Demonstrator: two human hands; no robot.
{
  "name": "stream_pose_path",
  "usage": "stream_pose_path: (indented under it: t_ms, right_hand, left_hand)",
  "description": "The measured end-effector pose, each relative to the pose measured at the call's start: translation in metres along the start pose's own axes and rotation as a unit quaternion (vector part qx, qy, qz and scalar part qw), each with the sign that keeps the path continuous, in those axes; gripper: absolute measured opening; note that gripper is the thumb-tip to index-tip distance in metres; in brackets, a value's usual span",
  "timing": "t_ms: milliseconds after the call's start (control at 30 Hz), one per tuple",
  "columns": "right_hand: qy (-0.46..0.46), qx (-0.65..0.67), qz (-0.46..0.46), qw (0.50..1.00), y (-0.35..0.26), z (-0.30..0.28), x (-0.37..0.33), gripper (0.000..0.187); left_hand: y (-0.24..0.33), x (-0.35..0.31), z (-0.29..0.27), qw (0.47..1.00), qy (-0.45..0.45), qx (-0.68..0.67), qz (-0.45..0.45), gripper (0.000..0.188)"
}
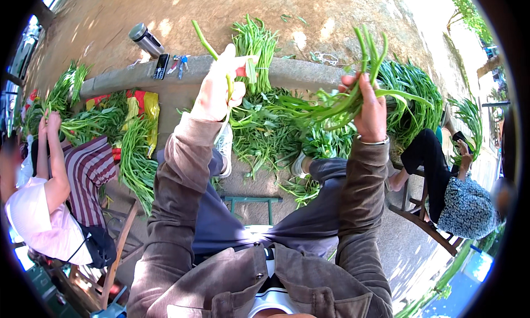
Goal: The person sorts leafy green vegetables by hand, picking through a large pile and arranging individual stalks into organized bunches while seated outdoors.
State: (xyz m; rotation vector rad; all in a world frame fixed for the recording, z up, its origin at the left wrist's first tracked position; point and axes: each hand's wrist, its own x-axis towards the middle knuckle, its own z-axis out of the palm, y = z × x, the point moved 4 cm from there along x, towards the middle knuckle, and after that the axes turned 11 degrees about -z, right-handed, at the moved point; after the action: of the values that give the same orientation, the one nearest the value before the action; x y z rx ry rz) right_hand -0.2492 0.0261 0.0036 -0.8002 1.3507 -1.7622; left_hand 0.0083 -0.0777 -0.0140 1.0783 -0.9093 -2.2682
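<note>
My left hand [212, 94] is raised at centre left, its fingers closed on a single green water spinach stalk [205, 41] whose upper end pokes out past the fingertips. At the right, my right hand [371, 112] grips a water spinach bunch [341, 109]; its cut stems point up and the rest trails leftward. Below and between both hands spreads a loose heap of leafy greens [262, 138] on the ground, between my shoes. Beyond it, a neat upright bundle of stalks [255, 47] leans on the low kerb.
On the kerb [301, 69] lie a keypad phone [160, 67], keys [180, 65] and a steel flask [146, 39]. A large pile of greens [411, 97] is at the right. Seated people [49, 207] work with greens on both sides; the right one's wooden stool [422, 221] stands nearby.
</note>
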Motion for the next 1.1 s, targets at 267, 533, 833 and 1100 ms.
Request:
stream_pose_path:
  t_ms: [267,533,833,1100]
  right_hand:
    - [-0.029,0.236,0.051,0.97,-0.001,-0.035,0.008,0.023]
    - [-0.053,0.072,0.103,0.991,0.025,0.026,-0.006,0.019]
    - [-0.094,0.084,0.061,0.99,0.031,0.076,-0.016,0.013]
    - [-0.101,0.105,0.055,0.988,0.037,0.073,-0.011,0.012]
  left_hand:
    - [0.0,-0.001,0.007,0.998,-0.033,-0.039,-0.033,0.071]
    - [-0.019,0.004,0.033,0.997,-0.069,-0.006,-0.036,0.052]
    - [-0.035,0.003,0.051,0.993,-0.084,0.084,-0.02,0.043]
    - [-0.035,0.006,0.05,0.991,-0.099,0.091,-0.012,0.039]
